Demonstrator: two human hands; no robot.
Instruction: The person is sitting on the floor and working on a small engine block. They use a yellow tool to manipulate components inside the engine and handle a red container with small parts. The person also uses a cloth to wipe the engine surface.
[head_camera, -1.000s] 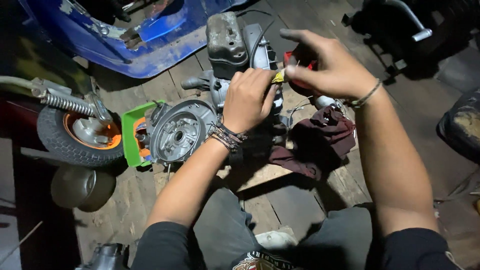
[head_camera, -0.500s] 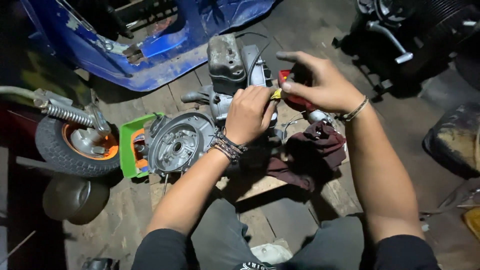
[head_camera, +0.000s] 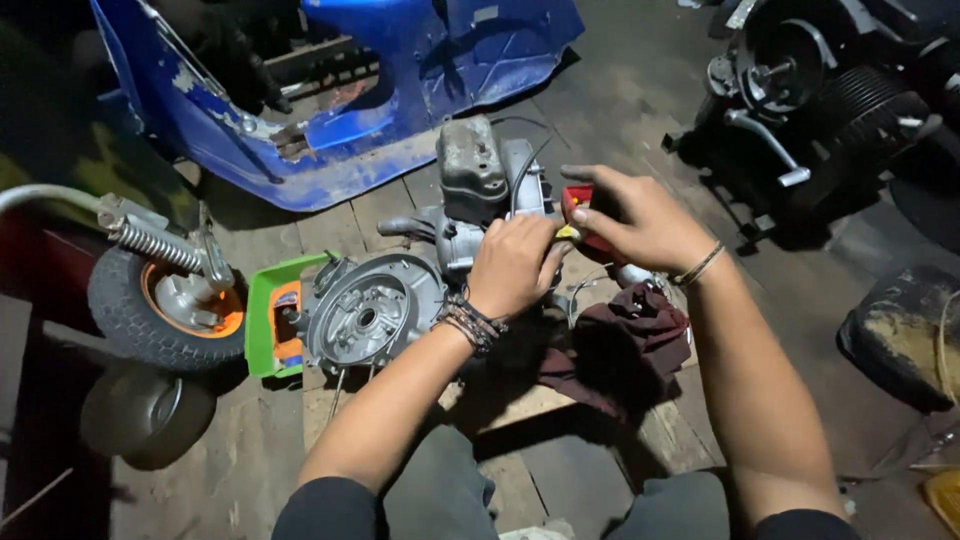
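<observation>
Head view, dim light. The person sits on a wooden plank floor (head_camera: 600, 470) with a small engine (head_camera: 440, 250) lying in front of the knees. Its long axis runs roughly left to right: the round open crankcase face (head_camera: 368, 312) sits at the left end and faces up toward the camera, while the dark boxy cylinder cover (head_camera: 470, 165) points away, toward a blue scooter body (head_camera: 400, 90).

Left hand (head_camera: 512, 265): it rests on the engine's right part, fingers curled together against a small yellow piece (head_camera: 567, 233), beaded bands at the wrist. Right hand (head_camera: 640, 222): fingers clamped around a red object (head_camera: 578, 200), probably a tool handle or small container; the shape is too hidden to tell. A thin bracelet sits on that wrist.

Packages and coloured items: a bright green rectangular tray with orange inside (head_camera: 272, 315) touches the crankcase's left edge. A dark maroon rag (head_camera: 625, 345) lies just right of the engine. A small tyre on an orange rim (head_camera: 165, 305) with a coil spring stands further left. Dark machine parts (head_camera: 820, 90) sit top right.
</observation>
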